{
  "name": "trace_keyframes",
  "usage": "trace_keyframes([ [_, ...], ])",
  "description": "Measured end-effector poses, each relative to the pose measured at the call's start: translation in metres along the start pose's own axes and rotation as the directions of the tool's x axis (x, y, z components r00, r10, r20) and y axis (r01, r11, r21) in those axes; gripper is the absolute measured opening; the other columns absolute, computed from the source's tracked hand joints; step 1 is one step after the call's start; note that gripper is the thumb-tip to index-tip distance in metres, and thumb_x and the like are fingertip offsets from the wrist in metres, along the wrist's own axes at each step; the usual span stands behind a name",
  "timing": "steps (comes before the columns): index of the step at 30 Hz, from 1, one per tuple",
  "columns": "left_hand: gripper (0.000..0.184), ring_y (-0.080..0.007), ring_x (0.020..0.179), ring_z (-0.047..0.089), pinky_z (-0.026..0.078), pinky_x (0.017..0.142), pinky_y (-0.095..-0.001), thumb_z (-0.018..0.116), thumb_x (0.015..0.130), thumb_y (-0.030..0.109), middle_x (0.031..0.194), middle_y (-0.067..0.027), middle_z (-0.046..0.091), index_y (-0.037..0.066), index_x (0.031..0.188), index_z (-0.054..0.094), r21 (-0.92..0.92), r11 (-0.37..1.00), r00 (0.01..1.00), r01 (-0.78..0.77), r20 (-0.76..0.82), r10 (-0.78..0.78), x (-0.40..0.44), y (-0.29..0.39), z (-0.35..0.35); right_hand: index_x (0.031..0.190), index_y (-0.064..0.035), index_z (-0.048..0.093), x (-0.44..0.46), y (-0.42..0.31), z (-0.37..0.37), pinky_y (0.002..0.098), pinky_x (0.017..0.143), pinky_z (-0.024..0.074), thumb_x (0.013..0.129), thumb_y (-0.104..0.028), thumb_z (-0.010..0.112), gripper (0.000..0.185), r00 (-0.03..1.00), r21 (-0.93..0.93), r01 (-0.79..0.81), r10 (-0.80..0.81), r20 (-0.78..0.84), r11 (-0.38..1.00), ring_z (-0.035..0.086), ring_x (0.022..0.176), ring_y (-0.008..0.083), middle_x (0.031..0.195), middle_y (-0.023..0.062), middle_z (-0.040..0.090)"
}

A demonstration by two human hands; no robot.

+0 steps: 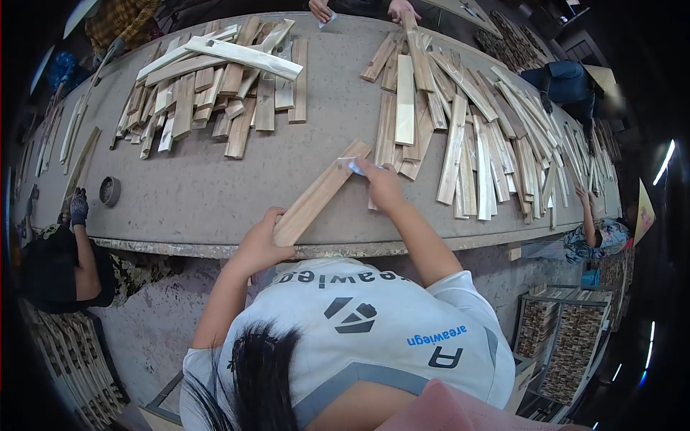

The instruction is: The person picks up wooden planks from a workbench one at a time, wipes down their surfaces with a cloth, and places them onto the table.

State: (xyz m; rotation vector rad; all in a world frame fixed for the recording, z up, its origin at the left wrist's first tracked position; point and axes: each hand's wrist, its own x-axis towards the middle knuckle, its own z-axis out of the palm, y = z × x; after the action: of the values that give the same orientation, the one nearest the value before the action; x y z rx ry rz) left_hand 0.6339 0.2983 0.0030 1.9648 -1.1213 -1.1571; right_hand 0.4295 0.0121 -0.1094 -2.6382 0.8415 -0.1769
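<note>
My left hand [261,243] is closed around the near end of a wooden slat [316,199], which slants away from me to the right above the table's front edge. In my right hand [382,185] is a small folded whitish sheet [352,166] that looks like sandpaper. The fingers press it onto the slat's upper face near the far end. A dark knot shows on the slat beside the sheet. The underside of the slat and my left fingertips beneath it are hidden.
On the grey table [215,205] lie a loose slat pile [183,108] at left and a larger spread [460,158] at right. A small round bowl [109,191] stands at left. Other people work around the table; across it, a co-worker's hand [320,10] holds a white piece.
</note>
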Motion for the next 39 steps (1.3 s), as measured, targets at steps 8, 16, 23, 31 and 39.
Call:
trace_keyframes([
  [8,0.074,-0.0284,0.093,0.065,0.051,0.082,-0.0361,0.078,0.067,0.013,0.102,-0.0201,0.064,0.004,0.132,0.044,-0.200,0.979,0.997,0.036,0.077,-0.021,0.007,-0.027,-0.009,0.145,-0.0199,0.052,-0.018,-0.054,-0.005,0.0519,0.105,0.0373,0.083,0.009,0.049,0.068,0.978,0.060,0.210,-0.208,-0.031,0.976,0.058,0.129,0.0230,0.144,0.0054,0.058],
  [16,0.076,-0.0142,0.073,0.058,0.045,0.058,-0.0280,0.076,0.068,0.007,0.098,-0.0107,0.058,0.008,0.135,0.042,-0.408,0.906,0.988,0.110,0.148,-0.053,0.007,-0.046,-0.017,0.141,-0.0157,0.055,-0.031,-0.102,-0.001,0.0487,0.104,0.0409,0.086,0.002,0.054,0.058,0.899,0.045,0.434,-0.428,-0.095,0.900,0.061,0.123,0.0216,0.136,0.0066,0.064],
  [23,0.080,-0.0337,0.096,0.066,0.052,0.084,-0.0391,0.078,0.064,0.013,0.108,-0.0213,0.063,0.004,0.135,0.042,-0.112,0.992,0.996,-0.053,0.061,0.061,0.004,-0.043,-0.015,0.141,-0.0142,0.056,-0.022,-0.106,-0.005,0.0491,0.106,0.0400,0.090,0.000,0.052,0.053,0.903,-0.046,0.422,-0.425,-0.066,0.905,0.065,0.115,0.0271,0.130,0.0099,0.067],
  [31,0.075,-0.0284,0.088,0.066,0.053,0.072,-0.0339,0.077,0.069,0.015,0.102,-0.0183,0.063,0.003,0.135,0.043,-0.227,0.974,0.994,-0.024,0.100,0.048,0.003,-0.047,-0.019,0.138,-0.0186,0.059,-0.032,-0.117,-0.010,0.0496,0.107,0.0395,0.088,0.000,0.055,0.054,0.917,0.075,0.398,-0.395,-0.051,0.914,0.066,0.115,0.0282,0.130,0.0110,0.067],
  [39,0.061,-0.0335,0.080,0.072,0.063,0.071,-0.0394,0.035,0.098,0.036,0.107,-0.0270,0.066,-0.007,0.142,0.041,-0.822,0.242,0.827,0.516,0.551,0.110,0.003,-0.070,-0.023,0.151,-0.0241,0.045,-0.008,-0.094,0.007,0.0501,0.109,0.0372,0.083,0.013,0.046,0.077,0.940,0.110,0.148,-0.105,-0.323,0.983,0.061,0.125,0.0267,0.143,0.0069,0.060],
])
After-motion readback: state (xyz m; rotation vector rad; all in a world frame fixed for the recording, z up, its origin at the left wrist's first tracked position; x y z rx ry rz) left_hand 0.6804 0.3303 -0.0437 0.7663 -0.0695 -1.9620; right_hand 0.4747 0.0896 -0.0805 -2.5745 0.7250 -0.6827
